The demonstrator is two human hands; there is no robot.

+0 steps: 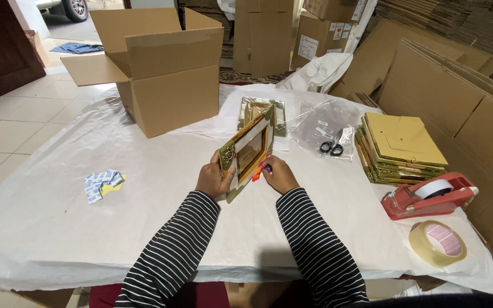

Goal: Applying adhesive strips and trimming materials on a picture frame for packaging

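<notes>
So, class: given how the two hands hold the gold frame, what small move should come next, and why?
Probably press the right hand with its orange-red tool along the frame's lower edge, since the left hand steadies the tilted frame and the tool touches that edge.

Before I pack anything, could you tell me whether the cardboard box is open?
Open: the cardboard box has its top flaps standing up and folded outward.
</notes>
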